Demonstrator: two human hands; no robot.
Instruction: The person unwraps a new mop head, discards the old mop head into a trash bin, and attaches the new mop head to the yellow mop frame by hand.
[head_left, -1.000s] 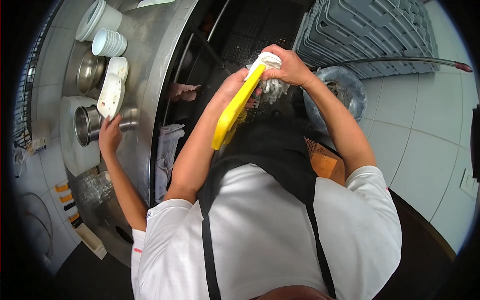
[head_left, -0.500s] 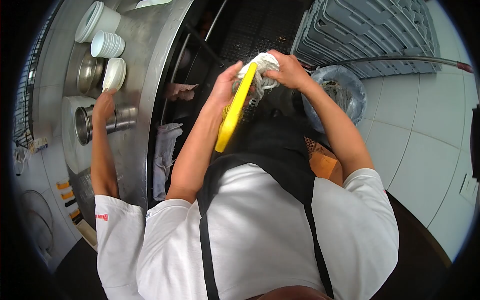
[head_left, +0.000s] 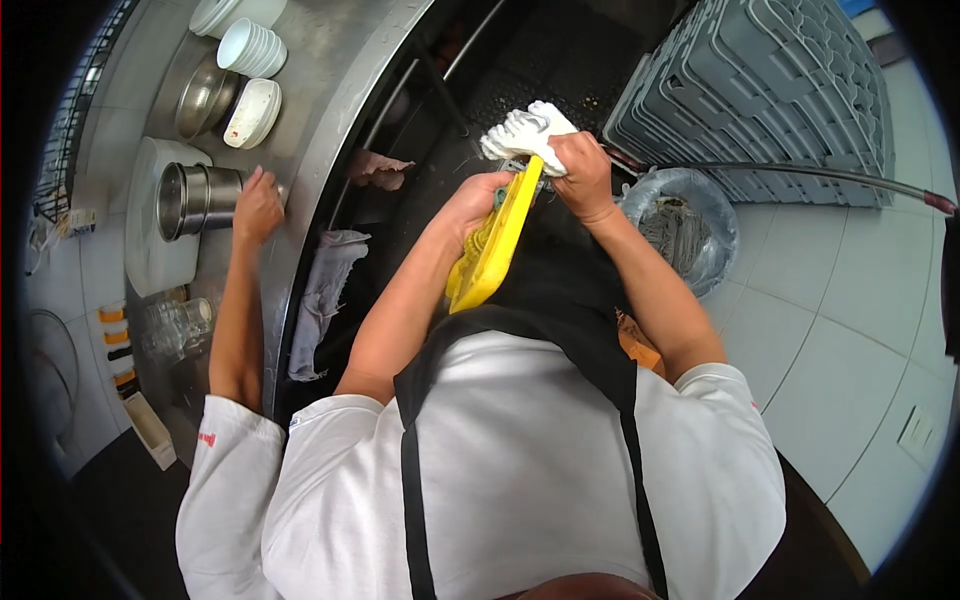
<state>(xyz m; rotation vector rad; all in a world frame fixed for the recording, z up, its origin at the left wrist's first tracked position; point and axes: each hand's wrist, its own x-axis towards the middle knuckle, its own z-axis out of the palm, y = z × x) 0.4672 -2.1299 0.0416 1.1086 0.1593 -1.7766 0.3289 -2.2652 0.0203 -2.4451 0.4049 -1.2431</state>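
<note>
A long yellow plastic piece (head_left: 510, 235), with ridged yellow material along its left side, tilts in front of my apron. My left hand (head_left: 478, 203) is closed around its left side near the upper part, fingers partly hidden behind it. My right hand (head_left: 585, 172) makes a fist on a white cotton bundle (head_left: 522, 132) at the top end of the yellow piece. The bundle looks like thick mop yarn and sticks out up and to the left of my right fist.
Left, a co-worker's hand (head_left: 258, 208) is beside a metal pot (head_left: 185, 200) on the steel counter (head_left: 335, 70). White tubs (head_left: 252, 48) stand there too. Right are stacked grey crates (head_left: 760, 90), a metal pole (head_left: 830, 173) and a plastic-lined bin (head_left: 722, 235) holding grey strands.
My right hand has moved down and right, closing into a fist on the white bundle, which now spreads leftward. The yellow piece shifted slightly right. The co-worker's hand left the white containers for the pot.
</note>
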